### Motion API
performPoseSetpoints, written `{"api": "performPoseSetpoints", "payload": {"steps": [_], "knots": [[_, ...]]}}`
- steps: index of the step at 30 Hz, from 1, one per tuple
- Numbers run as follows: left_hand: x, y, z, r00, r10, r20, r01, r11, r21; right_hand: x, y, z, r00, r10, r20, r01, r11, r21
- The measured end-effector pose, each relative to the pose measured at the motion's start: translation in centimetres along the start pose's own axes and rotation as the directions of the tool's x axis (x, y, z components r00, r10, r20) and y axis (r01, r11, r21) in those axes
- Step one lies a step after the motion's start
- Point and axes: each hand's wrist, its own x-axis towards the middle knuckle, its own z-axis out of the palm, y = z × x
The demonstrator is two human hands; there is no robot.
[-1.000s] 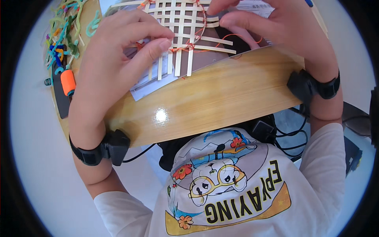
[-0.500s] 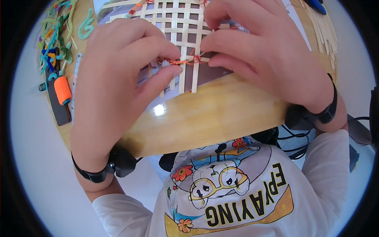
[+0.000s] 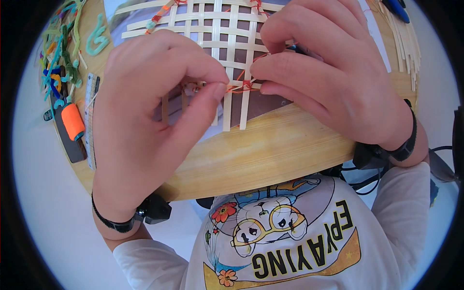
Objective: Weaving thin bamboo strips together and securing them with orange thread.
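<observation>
A mat of pale flat strips (image 3: 232,32), woven in an open grid, lies before me. My left hand (image 3: 150,101) pinches thumb and forefinger together on orange thread (image 3: 235,90) beside the mat's near edge. From those fingertips the thread runs right to a red thread knot (image 3: 247,85) tied where strips cross. My right hand (image 3: 321,79) has its thumb and forefinger closed at the mat's edge, just right of that knot. A slim dark object (image 3: 300,50) shows partly under its curled fingers; its kind is hidden. More red binding and a beaded piece (image 3: 155,18) sit farther up the mat.
An orange thread spool (image 3: 73,122) lies at left on a dark flat bar (image 3: 76,152), beside a ruler (image 3: 89,116). Coloured pipe cleaners (image 3: 63,53) pile behind it, one teal piece (image 3: 98,41) apart. Loose strips (image 3: 405,43) and a blue-handled tool (image 3: 397,9) lie at right.
My left thumb and forefinger, slightly parted around the thread before, have come together on it. The mat and table sit a little lower in the picture. My right hand stays beside the knot.
</observation>
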Motion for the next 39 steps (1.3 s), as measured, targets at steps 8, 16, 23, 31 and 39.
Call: {"api": "performPoseSetpoints", "payload": {"steps": [8, 16, 23, 31, 39], "knots": [[-0.4, -0.4, -0.1, 0.997, -0.064, -0.039, 0.056, 0.983, -0.177, -0.2, 0.2, 0.7, 0.994, -0.009, -0.108, 0.01, 1.0, 0.01], [-1.0, -0.5, -0.1, 0.973, -0.125, -0.195, 0.001, 0.844, -0.537, -0.6, 1.6, 0.9, 0.974, -0.042, -0.224, 0.041, 0.999, -0.007], [-0.8, -0.8, -1.2, 0.987, -0.088, -0.137, -0.021, 0.764, -0.645, -1.1, 2.6, -1.3, 0.93, 0.266, -0.252, -0.124, 0.876, 0.466], [-0.8, -0.3, -1.4, 0.979, -0.065, -0.191, -0.082, 0.736, -0.672, -1.3, 3.1, -1.3, 0.999, 0.041, 0.02, -0.046, 0.9, 0.434], [-0.5, -0.7, -1.9, 0.947, -0.2, -0.253, -0.021, 0.743, -0.669, -0.7, 3.1, 1.2, 0.998, -0.048, -0.047, 0.063, 0.925, 0.374]]}}
